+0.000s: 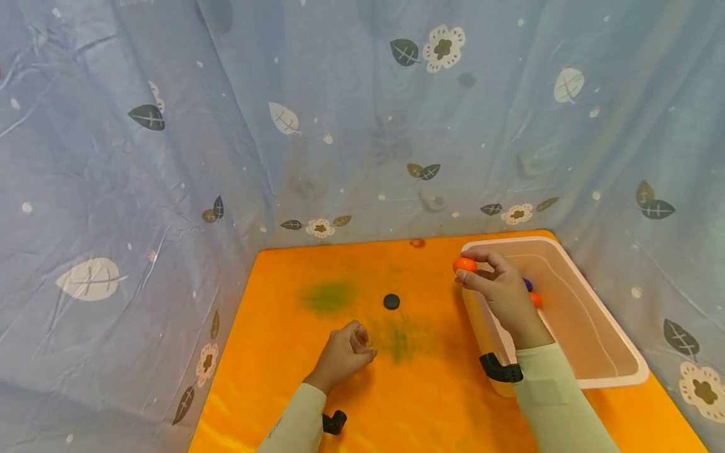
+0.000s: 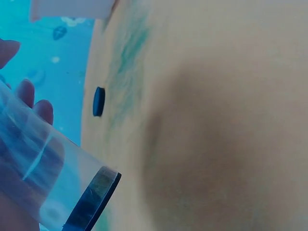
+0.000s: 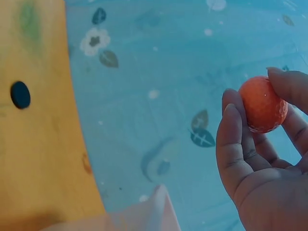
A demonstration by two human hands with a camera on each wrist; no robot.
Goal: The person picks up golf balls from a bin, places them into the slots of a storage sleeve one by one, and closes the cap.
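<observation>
the right hand (image 1: 501,286) pinches an orange ball (image 1: 464,265) at the white bin (image 1: 617,352) rim; keeping the pinch centred seems wise. the left hand (image 1: 345,352) rests loosely curled.

Nothing to read here: no words, labels, brands or numbers anywhere I look. The cloth (image 1: 362,126) around me carries only printed leaves and flowers, and there is faint lettering on my left sleeve (image 1: 294,421), at seven o'clock, too small to make out.
</observation>
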